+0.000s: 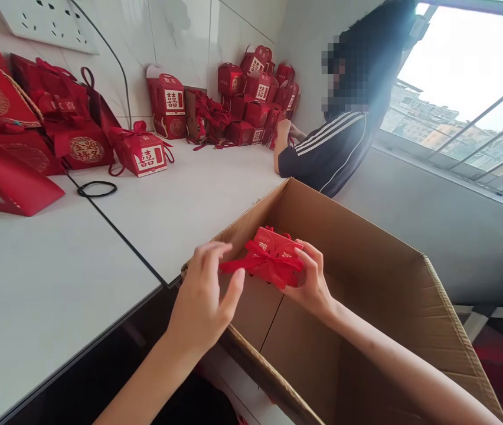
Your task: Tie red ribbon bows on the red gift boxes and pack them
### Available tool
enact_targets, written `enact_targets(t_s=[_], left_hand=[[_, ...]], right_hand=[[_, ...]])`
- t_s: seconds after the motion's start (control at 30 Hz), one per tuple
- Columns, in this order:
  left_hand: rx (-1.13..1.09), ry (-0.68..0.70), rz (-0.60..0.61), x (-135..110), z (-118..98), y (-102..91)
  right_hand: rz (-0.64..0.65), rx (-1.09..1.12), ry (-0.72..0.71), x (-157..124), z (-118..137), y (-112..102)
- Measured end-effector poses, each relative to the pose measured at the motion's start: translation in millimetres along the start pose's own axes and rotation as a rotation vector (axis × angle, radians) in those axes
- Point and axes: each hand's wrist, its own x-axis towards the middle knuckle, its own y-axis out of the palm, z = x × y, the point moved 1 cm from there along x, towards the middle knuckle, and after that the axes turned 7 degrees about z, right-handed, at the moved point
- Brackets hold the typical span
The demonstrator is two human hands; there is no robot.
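The right hand [311,277] grips a red gift box [273,239] with a ribbon bow [271,258] over an open cardboard carton [366,236]. The left hand [202,295] is spread near the bow.

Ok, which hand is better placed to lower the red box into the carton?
Probably the right hand: it grips the red box by one side, over or inside the carton. The left hand is open, not gripping it.

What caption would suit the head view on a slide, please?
The right hand holds a ribbon-tied red box at an open cardboard carton, the left hand open nearby.
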Motion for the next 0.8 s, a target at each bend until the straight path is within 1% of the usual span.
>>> enact_targets(t_s=[0.03, 0.1, 0.17, 0.2, 0.27, 0.33, 0.43, 0.5, 0.6, 0.7, 0.8], left_hand=[[-0.029, -0.063, 0.022, 6, -4, -3.3], [-0.081, -0.118, 0.071, 16, -11, -8.0], [-0.130, -0.102, 0.082, 22, -19, -11.0], [-0.153, -0.075, 0.070, 23, -22, -12.0], [-0.201, 0.014, 0.018, 19, -29, -13.2], [-0.218, 0.153, -0.062, 11, -36, -13.6], [-0.118, 0.357, -0.196, -4, -45, -12.6], [-0.039, 0.458, -0.219, -11, -49, -11.4], [-0.024, 0.597, -0.196, -17, -55, -11.5], [-0.058, 0.674, -0.241, -17, -63, -14.0], [-0.080, 0.675, -0.287, -17, -69, -15.3]], right_hand=[[-0.033, 0.007, -0.014, 3, 5, -5], [-0.078, 0.026, -0.036, 8, 15, -15], [-0.096, 0.044, -0.049, 12, 24, -23], [-0.100, 0.051, -0.052, 14, 28, -26], [-0.098, 0.070, -0.046, 15, 34, -32], [-0.098, 0.097, -0.038, 15, 38, -36], [-0.113, 0.108, -0.051, 16, 43, -41], [-0.128, 0.095, -0.065, 17, 45, -44], [-0.149, 0.080, -0.085, 18, 48, -47], [-0.168, 0.073, -0.100, 17, 49, -47], [-0.183, 0.071, -0.081, 14, 50, -45]])
